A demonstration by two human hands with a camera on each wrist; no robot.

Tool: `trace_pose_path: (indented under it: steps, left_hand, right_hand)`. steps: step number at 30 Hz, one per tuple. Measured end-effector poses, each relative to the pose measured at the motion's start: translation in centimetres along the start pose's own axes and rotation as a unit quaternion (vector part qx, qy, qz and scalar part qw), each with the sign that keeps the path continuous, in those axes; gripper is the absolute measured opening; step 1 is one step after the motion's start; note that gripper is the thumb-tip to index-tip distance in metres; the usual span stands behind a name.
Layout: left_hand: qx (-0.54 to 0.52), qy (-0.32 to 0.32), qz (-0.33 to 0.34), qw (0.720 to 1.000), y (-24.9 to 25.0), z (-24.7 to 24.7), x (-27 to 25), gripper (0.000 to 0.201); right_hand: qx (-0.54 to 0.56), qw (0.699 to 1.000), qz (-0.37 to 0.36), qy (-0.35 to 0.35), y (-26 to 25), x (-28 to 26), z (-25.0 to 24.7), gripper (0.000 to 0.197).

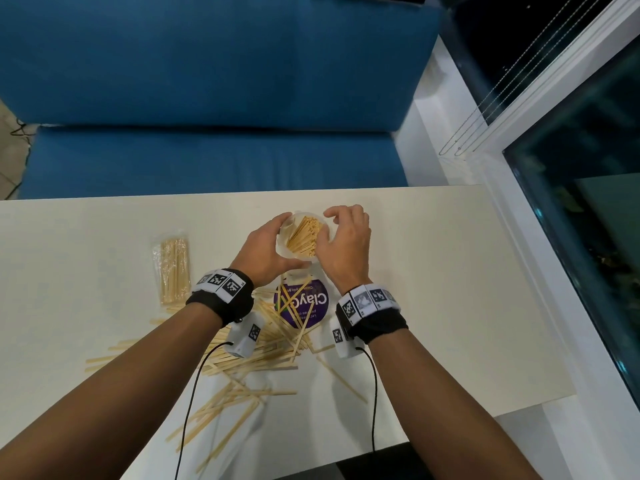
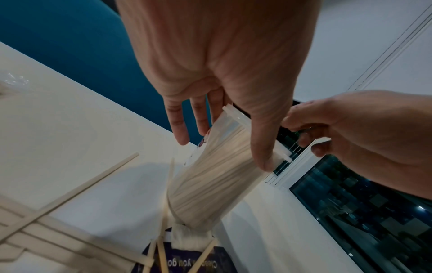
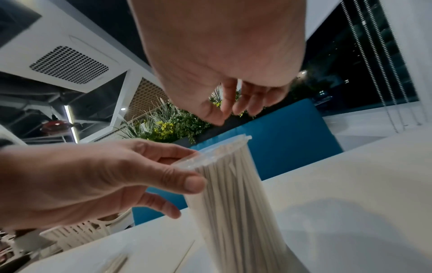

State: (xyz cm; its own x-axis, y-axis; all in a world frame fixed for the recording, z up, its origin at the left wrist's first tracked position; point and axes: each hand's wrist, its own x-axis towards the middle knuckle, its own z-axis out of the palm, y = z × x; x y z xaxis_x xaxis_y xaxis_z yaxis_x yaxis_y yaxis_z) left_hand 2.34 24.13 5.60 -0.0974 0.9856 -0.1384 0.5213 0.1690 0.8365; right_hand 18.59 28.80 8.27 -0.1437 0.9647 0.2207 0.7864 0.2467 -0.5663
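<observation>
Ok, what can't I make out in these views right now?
Cup base: left hand covers it in the head view; the lower edge cuts it off in the right wrist view.
Right hand: fingertips blurred in the right wrist view, so a pinched stick can't be ruled out.
Purple label: loose sticks cover part of its print, head view.
Wrapped packet: sticks too small to count.

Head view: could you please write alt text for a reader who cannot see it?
A person's left hand grips a clear cup packed with wooden sticks, while the right hand curls loosely beside its rim. On the white table, loose sticks lie scattered, some across a purple round label, near a sealed stick packet.
</observation>
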Motion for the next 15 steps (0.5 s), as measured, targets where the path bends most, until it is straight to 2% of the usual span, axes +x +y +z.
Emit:
trace_pose_path:
  steps: [2,4,7,11,15]
  left_hand:
    - [-0.002,0.004,0.007,1.000,0.0,0.0,0.0,0.101]
    - [0.003,0.004,0.010,1.000,-0.1,0.0,0.0,0.101]
    - [0.012,0.003,0.010,1.000,-0.2,-0.1,0.0,0.099]
    - [0.013,0.012,0.011,1.000,-0.2,-0.1,-0.1,0.100]
    - [0.009,0.017,0.005,1.000,-0.1,-0.2,-0.3,0.099]
  right_hand:
    - [0.018,0.996,-0.085,-0.024,0.5,-0.9,-0.2,0.025]
    - [-0.004,0.981,-0.157,-0.113,0.9,-1.7,-0.4,0.037]
    - [-0.072,0.957,-0.196,-0.201,1.7,-2.4,-0.3,0.043]
    - [-0.062,0.963,-0.193,-0.176,1.9,-2.5,-0.2,0.035]
    - [-0.090,0.975,-0.179,-0.091,0.4,-1.9,-0.1,0.027]
